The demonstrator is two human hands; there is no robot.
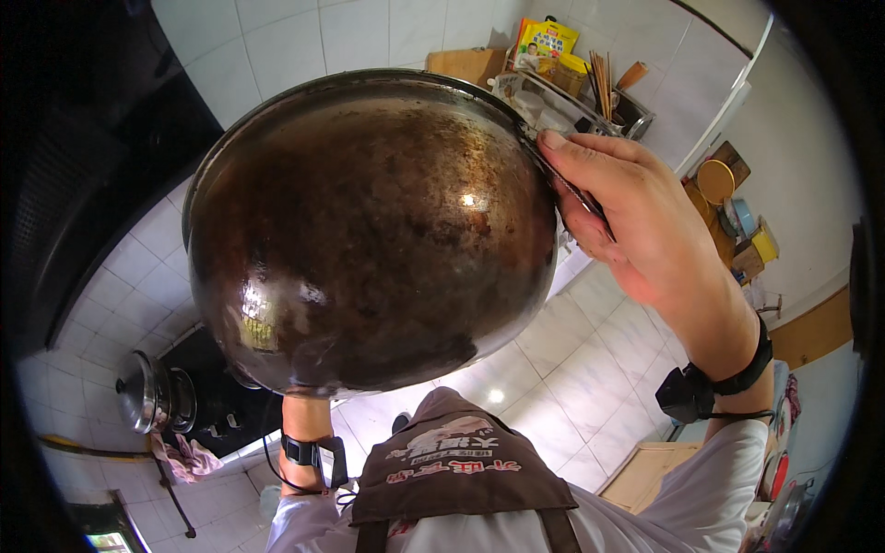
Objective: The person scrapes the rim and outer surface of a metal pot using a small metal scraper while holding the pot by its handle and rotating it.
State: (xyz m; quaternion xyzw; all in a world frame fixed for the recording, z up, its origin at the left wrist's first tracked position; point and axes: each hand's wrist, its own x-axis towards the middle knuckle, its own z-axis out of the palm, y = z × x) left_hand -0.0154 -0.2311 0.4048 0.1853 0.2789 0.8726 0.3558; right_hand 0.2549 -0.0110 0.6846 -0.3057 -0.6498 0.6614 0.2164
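Note:
A large metal wok (373, 242) is raised and tilted, so its dark, browned outer underside faces me. My right hand (632, 197) pinches the flat dark handle (577, 190) at its right rim, thumb above and fingers below. The wok hides my left hand; only the left forearm (304, 418) shows, passing behind the wok's lower edge. I cannot tell how that hand touches the wok. Below the wok hangs a brown apron (456, 477) bearing writing, worn over a white shirt.
A black range hood (90, 159) fills the left side. Under it, a lidded metal pot (145, 394) sits on a black stove (214, 366), with a pink cloth (187, 456) nearby. Beyond the wok stand a wooden board (467, 66), a seasoning packet (543, 45) and chopsticks (601, 86).

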